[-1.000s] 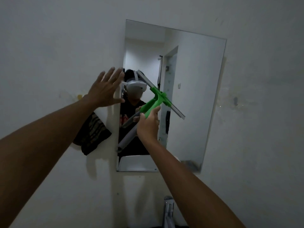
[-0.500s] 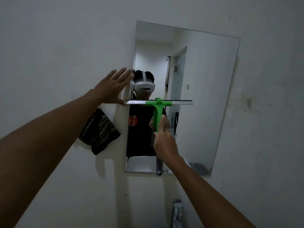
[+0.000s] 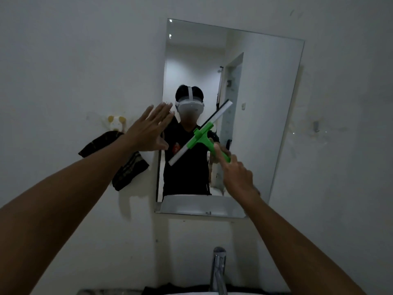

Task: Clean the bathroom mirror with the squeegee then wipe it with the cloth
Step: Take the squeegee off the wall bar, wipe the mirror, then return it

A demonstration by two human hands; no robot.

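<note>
Your right hand [image 3: 236, 173] gripped the green squeegee [image 3: 201, 134] by its handle, blade slanting from seven to one o'clock across the mirror [image 3: 265, 103]. Your left hand [image 3: 148, 129] was spread flat at the mirror's nine o'clock edge. The dark cloth [image 3: 125, 167] hung just beyond.

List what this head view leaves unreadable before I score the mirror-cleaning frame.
- Squeegee blade contact with the mirror: cannot tell from this angle.
- Squeegee handle end: covered by the right hand.
- Cloth on the wall: partly behind the left hand and forearm.
- Faucet base: cut off by the bottom edge.
- Streaks on the glass: too dim.
</note>
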